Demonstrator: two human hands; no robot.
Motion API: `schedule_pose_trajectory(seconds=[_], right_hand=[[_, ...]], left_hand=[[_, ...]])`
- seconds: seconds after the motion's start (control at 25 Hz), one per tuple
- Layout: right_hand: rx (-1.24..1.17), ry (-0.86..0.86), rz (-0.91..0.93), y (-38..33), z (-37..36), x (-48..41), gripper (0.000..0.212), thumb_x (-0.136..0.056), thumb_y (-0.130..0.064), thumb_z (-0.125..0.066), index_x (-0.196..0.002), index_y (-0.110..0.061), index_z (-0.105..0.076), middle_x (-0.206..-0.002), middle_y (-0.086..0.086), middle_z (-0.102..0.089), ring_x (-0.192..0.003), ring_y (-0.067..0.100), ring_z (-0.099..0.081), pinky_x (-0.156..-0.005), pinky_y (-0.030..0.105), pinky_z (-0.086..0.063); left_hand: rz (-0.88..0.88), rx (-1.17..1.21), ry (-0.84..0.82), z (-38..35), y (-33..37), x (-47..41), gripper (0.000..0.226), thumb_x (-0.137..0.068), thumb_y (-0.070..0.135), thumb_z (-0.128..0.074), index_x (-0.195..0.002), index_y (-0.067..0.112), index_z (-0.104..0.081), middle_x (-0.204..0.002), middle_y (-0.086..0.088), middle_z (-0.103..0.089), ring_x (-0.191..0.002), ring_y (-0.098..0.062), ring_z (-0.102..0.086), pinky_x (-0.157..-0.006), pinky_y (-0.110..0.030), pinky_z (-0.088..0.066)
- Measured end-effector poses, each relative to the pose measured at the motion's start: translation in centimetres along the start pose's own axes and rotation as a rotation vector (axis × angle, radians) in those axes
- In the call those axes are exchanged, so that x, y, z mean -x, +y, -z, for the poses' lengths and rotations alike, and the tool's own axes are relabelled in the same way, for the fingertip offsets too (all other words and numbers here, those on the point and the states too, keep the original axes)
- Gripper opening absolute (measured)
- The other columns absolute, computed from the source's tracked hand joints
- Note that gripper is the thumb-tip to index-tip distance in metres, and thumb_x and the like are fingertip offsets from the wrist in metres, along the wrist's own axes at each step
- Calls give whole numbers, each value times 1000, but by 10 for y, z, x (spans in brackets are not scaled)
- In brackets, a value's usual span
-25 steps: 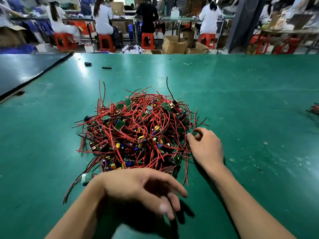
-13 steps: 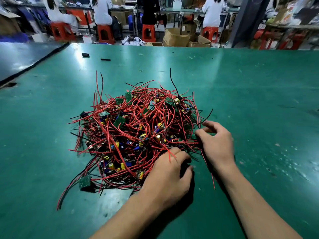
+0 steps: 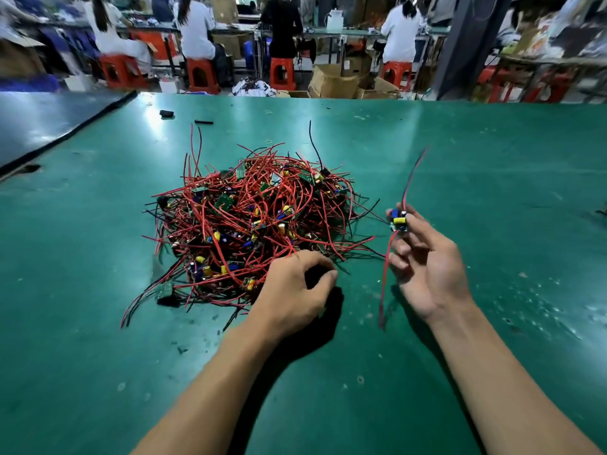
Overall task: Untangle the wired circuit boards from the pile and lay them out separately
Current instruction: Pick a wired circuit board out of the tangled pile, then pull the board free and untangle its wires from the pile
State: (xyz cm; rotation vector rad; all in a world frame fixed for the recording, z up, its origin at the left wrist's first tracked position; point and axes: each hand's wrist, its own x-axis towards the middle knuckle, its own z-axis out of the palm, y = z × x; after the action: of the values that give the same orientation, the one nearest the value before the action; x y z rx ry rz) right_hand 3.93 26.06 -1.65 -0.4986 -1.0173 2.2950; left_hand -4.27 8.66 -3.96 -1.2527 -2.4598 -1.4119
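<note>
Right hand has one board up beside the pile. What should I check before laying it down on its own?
1. Right hand grip on the board: ok, pinched at the fingertips.
2. Board clear of the pile: ok, held up to its right.
3. Board's wires free: cannot tell. One red wire hangs loose, but pile strands reach close to the hand.
4. Left hand at the pile's near edge: ok, though whether it grips anything cannot tell.
5. Bare table to the right for the board: ok.
</note>
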Motion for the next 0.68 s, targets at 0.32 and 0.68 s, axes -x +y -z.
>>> schedule_pose_trajectory(seconds=[0.32,0.68], right_hand=[[94,-160,-233,36,-20,30,22,-93,-12,-53,-104,-15,-72,-88,4,-75,-55,10,-62,-53,23,-53],[102,-255,-252,31,-10,35,24,-84,-16,-61,-104,-18,-74,-96,5,-67,-58,12,-44,-72,42,-52]], left_hand=[[275,458,25,6,27,5,32,-102,30,-50,-92,8,-71,-81,-6,-74,-75,-22,-71,-70,-34,-56],[507,894,-61,4,46,13,23,-93,16,-65,-108,0,-60,-80,-13,-74,-57,-20,-67,-55,-27,-55]])
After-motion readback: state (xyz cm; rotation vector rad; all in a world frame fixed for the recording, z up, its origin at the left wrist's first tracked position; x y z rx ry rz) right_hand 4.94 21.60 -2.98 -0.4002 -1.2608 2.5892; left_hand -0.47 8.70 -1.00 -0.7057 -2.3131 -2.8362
